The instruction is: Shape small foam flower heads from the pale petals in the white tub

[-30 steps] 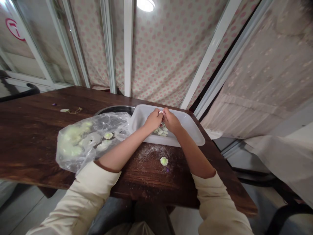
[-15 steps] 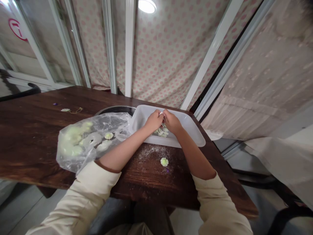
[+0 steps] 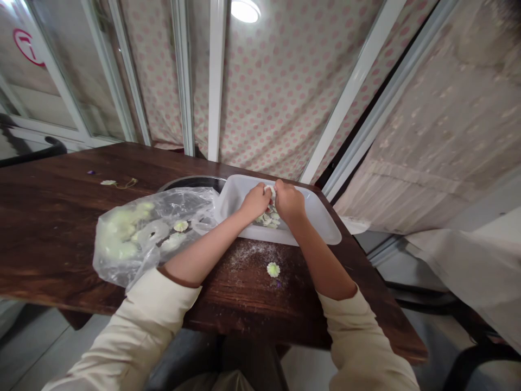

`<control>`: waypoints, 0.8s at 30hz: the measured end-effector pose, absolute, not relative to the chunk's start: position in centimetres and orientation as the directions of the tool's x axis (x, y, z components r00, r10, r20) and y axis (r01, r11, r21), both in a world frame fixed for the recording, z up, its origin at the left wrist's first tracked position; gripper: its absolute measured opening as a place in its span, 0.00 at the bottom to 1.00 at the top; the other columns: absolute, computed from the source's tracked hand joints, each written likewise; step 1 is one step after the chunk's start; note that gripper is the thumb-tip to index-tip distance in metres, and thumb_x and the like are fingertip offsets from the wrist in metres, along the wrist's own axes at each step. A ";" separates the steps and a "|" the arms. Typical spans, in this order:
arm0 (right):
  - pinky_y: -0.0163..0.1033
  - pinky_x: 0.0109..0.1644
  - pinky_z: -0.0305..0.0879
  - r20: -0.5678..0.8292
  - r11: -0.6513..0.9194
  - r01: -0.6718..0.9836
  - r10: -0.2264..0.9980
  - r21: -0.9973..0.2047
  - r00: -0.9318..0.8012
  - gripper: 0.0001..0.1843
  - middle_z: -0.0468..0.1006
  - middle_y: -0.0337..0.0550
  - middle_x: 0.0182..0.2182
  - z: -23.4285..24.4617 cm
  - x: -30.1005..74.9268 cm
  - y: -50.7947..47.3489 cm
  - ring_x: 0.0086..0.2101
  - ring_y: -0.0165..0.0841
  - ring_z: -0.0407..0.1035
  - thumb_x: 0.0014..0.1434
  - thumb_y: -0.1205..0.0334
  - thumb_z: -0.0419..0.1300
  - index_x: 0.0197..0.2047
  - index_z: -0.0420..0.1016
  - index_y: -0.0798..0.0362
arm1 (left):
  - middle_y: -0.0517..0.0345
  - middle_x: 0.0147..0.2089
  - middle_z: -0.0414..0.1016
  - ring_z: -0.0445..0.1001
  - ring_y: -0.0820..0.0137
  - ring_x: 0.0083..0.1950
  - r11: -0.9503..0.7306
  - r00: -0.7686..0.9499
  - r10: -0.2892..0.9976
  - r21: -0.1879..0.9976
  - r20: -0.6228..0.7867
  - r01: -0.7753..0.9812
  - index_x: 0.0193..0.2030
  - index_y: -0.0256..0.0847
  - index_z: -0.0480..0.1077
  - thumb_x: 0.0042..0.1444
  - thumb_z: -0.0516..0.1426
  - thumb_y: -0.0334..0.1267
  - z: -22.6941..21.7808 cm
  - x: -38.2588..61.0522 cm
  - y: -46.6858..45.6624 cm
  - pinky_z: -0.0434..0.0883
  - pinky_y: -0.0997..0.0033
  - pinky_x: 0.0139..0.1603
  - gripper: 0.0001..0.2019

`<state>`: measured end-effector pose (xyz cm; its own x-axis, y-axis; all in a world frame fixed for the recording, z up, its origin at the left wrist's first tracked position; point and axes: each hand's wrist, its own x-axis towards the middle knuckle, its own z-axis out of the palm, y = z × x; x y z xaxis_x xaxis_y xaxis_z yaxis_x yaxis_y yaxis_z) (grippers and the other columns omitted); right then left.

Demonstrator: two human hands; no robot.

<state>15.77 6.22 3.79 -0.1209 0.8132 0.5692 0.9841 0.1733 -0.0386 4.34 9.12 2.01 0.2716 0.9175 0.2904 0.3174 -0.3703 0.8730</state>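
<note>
Over the white plastic tub (image 3: 321, 214), both my hands are close together with their fingers closed. My left hand (image 3: 256, 201) grips a small white flower head (image 3: 269, 190), mostly covered by the fingers. Beside it, my right hand (image 3: 288, 201) is pinched at the flower's right edge; its fingertips are partly hidden. Pale loose petals (image 3: 269, 219) lie in the tub beneath the hands. On the table in front of the tub sits a single greenish-white flower head (image 3: 273, 270) with a scalloped rim.
Left of the tub lies a clear plastic bag (image 3: 134, 233) with pale green-white flower heads inside. Behind it shows a dark round tray's rim (image 3: 195, 178). White crumbs (image 3: 254, 252) dot the dark wooden table (image 3: 52, 217). A thread (image 3: 128, 184) lies farther left.
My right hand has turned and shifted slightly right, its knuckles now raised. More of the white flower shows between the hands. My left hand stays nearly in place.
</note>
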 end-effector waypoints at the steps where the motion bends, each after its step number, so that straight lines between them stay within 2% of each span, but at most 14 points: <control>1: 0.40 0.37 0.55 0.568 0.164 0.984 0.817 -0.066 -0.098 0.13 0.72 0.54 0.34 3.8 15.8 6.3 0.38 0.41 0.64 0.61 0.63 0.41 0.41 0.63 0.55 | 0.59 0.28 0.72 0.67 0.76 0.19 -0.371 0.282 0.914 0.879 0.290 0.298 0.35 0.39 0.59 0.59 0.43 0.43 2.0 4.4 9.1 0.62 0.75 0.25 0.11; 6: 0.37 0.33 0.54 0.574 0.108 0.988 0.819 -0.114 -0.023 0.14 0.72 0.49 0.31 3.7 15.9 6.5 0.33 0.37 0.65 0.62 0.59 0.39 0.40 0.64 0.54 | 0.59 0.29 0.70 0.68 0.77 0.18 -0.370 0.347 0.890 0.913 0.295 0.171 0.34 0.39 0.58 0.59 0.42 0.44 2.4 4.5 8.7 0.61 0.77 0.21 0.11; 10: 0.37 0.31 0.53 0.570 0.090 0.985 0.821 -0.149 0.012 0.17 0.73 0.49 0.31 3.7 16.0 6.5 0.30 0.36 0.65 0.62 0.57 0.38 0.40 0.64 0.53 | 0.57 0.33 0.70 0.69 0.77 0.20 -0.357 0.364 0.880 0.930 0.305 0.085 0.32 0.38 0.58 0.57 0.45 0.43 2.9 4.5 8.3 0.59 0.79 0.18 0.11; 16: 0.37 0.31 0.54 0.538 0.031 0.971 0.837 -0.237 0.105 0.17 0.73 0.48 0.29 3.8 16.3 6.5 0.30 0.37 0.66 0.62 0.57 0.39 0.42 0.65 0.52 | 0.57 0.31 0.71 0.68 0.78 0.21 -0.347 0.334 0.885 0.938 0.325 0.005 0.26 0.38 0.57 0.53 0.48 0.37 3.3 4.6 8.3 0.59 0.79 0.19 0.07; 20: 0.37 0.31 0.55 0.516 -0.034 0.968 0.841 -0.249 0.162 0.16 0.73 0.50 0.29 3.7 16.5 6.7 0.30 0.37 0.66 0.62 0.58 0.41 0.41 0.66 0.53 | 0.57 0.31 0.71 0.68 0.78 0.20 -0.291 0.335 0.903 0.956 0.268 0.021 0.27 0.38 0.56 0.53 0.47 0.38 3.3 4.6 8.3 0.58 0.79 0.18 0.07; 24: 0.39 0.33 0.57 0.502 -0.036 0.974 0.852 -0.222 0.146 0.15 0.73 0.53 0.30 3.5 16.5 6.9 0.32 0.39 0.68 0.62 0.58 0.42 0.39 0.67 0.54 | 0.54 0.35 0.71 0.69 0.75 0.20 -0.181 0.325 0.937 0.973 0.125 0.146 0.29 0.38 0.57 0.54 0.46 0.39 3.2 4.6 8.3 0.58 0.77 0.18 0.07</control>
<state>16.48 6.91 3.49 0.1465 0.8525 0.5018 0.9743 -0.0364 -0.2225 4.59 8.29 3.20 0.3252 0.9373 0.1254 0.1455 -0.1806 0.9727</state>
